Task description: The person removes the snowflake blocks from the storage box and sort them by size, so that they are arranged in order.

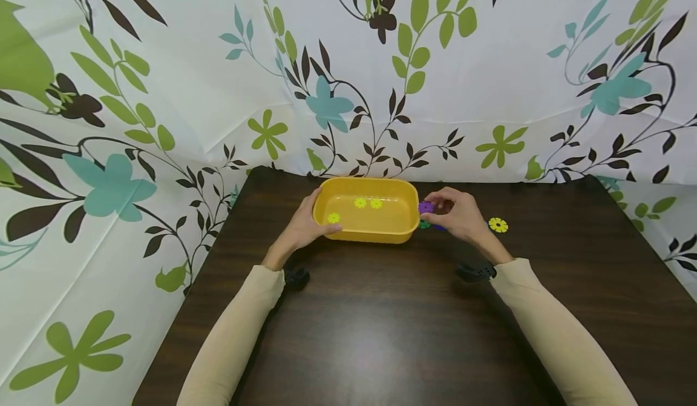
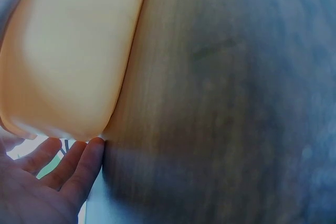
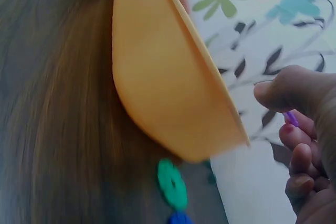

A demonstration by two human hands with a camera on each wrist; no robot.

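A shallow yellow plastic tub [image 1: 376, 223] stands near the table's far edge. Inside lie three yellow flower-shaped discs [image 1: 360, 203] with notched edges. My left hand [image 1: 301, 225] grips the tub's left end, thumb over the front rim; the left wrist view shows its fingertips against the outer wall. Just off the tub's right rim, my right hand [image 1: 460, 213] pinches a purple notched disc [image 1: 426, 207] between thumb and fingers. In the right wrist view only a sliver of that purple disc [image 3: 292, 119] shows, the rest hidden by fingers.
Beside the tub's right end, a green disc [image 3: 172, 184] and a blue disc [image 3: 180, 217] lie on the dark wooden table [image 1: 359, 309]. Another yellow disc [image 1: 498, 225] rests to the right of my right hand. A leaf-patterned curtain [image 1: 348, 61] hangs behind the table.
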